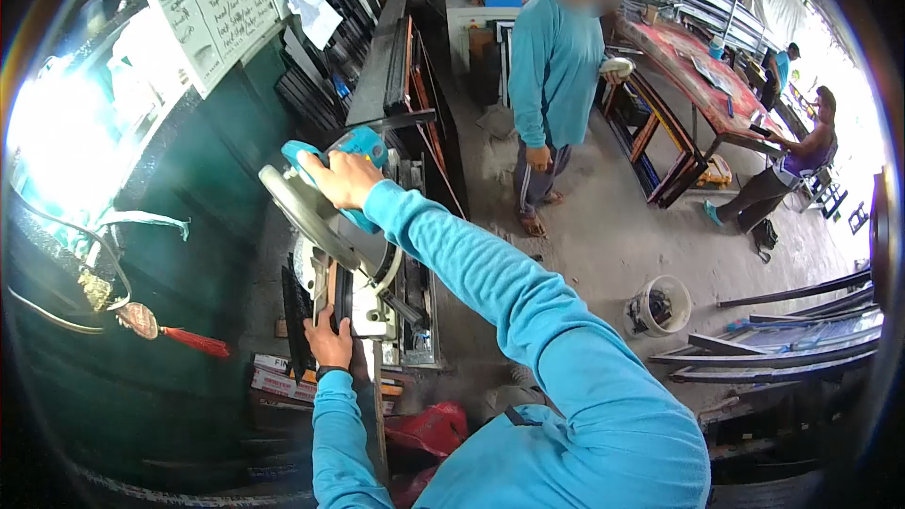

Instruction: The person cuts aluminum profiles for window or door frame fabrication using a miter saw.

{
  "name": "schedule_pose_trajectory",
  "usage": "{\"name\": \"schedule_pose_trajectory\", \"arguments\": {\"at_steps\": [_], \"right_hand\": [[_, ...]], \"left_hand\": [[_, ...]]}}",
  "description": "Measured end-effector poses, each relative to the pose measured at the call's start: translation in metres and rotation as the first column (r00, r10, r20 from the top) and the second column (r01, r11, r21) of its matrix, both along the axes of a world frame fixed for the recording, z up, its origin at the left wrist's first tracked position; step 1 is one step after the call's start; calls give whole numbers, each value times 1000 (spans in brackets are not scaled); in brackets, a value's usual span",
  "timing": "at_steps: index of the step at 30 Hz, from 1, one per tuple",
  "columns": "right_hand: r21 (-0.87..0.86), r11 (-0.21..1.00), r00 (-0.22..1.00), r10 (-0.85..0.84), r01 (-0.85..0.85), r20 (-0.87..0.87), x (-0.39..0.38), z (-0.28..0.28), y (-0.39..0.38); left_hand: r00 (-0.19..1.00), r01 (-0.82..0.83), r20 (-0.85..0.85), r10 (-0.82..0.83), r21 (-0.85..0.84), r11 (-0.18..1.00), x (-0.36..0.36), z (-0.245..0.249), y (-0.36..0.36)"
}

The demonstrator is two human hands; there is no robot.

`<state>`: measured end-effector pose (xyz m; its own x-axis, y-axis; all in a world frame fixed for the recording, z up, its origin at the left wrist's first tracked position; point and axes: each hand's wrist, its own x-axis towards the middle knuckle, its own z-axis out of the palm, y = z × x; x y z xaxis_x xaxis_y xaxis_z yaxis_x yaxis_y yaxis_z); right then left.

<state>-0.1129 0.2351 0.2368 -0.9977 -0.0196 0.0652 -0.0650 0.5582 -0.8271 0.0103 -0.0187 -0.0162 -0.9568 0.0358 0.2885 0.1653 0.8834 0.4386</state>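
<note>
My right hand [344, 179] is wrapped round the teal handle of a miter saw [311, 217], whose round guard sits just below and left of the fingers. Below it, my left hand [329, 341] presses on a dark profile [332, 294] lying on the saw's base, close to the blade guard. Its fingers are partly spread, with the thumb at the profile's right side. The saw's housing and guard hide the blade and its contact with the profile.
A person in a teal shirt [558, 66] stands beyond the bench, near a red-topped table [693, 61]. Two more people are at the far right. A white bucket [663, 305] stands on the floor. Long frames [773, 349] lie at the right. Whiteboards [212, 0] hang upper left.
</note>
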Motion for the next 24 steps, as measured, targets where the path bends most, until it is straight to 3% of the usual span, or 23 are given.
{"name": "schedule_pose_trajectory", "arguments": {"at_steps": [3, 6, 8, 10, 14, 16, 22, 24], "right_hand": [[24, 999, 999, -38, 39, -25, -4, 2, -5], [19, 999, 996, 45, -46, 71, -6, 22, -3], [-1, 1000, 997, -5, 5, 77, -14, 26, -9], [-17, 1000, 997, -4, 6, 82, -22, 26, -11], [-64, 998, 997, -12, 17, 77, -20, 24, -11], [-160, 987, 990, 14, 8, 139, -19, 27, -11], [-113, 993, 994, -8, 19, 105, -10, 29, -10], [-161, 986, 992, -19, 39, 123, -12, 25, -11]], "left_hand": [[1000, -19, 4, 19, 7, 1000, -2, -5, -1], [998, -63, 12, 62, 36, 997, 2, 4, 6], [997, -71, 1, 71, 49, 996, 1, -1, 3], [993, -8, -116, 6, -14, 1000, -3, -10, -2], [997, -77, 1, 77, 12, 997, -1, -10, 0], [996, -82, -19, 81, -3, 997, -2, -12, 0], [995, -93, 25, 92, 27, 995, -1, -4, 2], [994, -98, -36, 99, 3, 995, -2, -11, 1]]}}
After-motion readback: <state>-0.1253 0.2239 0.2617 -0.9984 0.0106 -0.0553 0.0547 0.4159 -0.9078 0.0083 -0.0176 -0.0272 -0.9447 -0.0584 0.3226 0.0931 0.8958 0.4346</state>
